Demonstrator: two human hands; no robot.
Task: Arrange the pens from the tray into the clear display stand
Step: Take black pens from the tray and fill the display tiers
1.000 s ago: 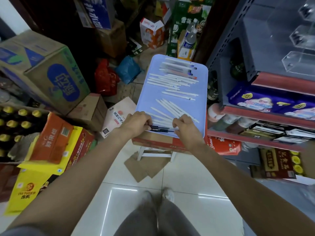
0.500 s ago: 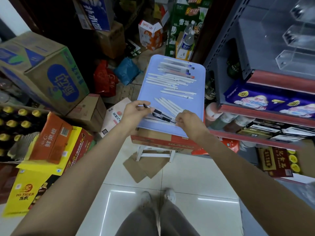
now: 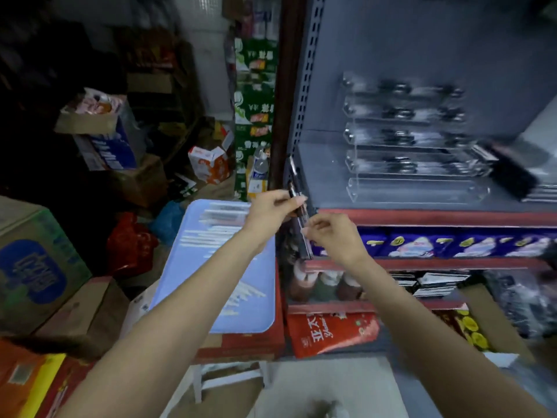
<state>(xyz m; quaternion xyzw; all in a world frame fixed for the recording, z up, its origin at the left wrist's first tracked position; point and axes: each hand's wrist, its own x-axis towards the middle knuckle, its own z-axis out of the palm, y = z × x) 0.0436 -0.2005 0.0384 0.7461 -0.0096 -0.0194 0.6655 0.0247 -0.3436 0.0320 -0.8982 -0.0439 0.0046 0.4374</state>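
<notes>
Cluttered shop aisle: both hands, left hand (image 3: 271, 206) and right hand (image 3: 331, 233), pinch the dark pens (image 3: 297, 194) upright, the clear display stand (image 3: 416, 188) up-right beyond, nearer the right hand.

Head-worn view, angled down, facing shelf (image 3: 422, 215)

The clear display stand (image 3: 417, 152) sits on the grey upper shelf (image 3: 319, 164) with open shelf surface in front of and to the left of its lowest tier, and open air above it. A dark box (image 3: 512, 173) crowds the stand's right end, and the perforated shelf upright (image 3: 304, 95) borders the left approach. Both hands (image 3: 271, 208) (image 3: 334, 233) hold dark pens (image 3: 297, 191) just off the shelf's left front corner, above the tray (image 3: 196, 276).
</notes>
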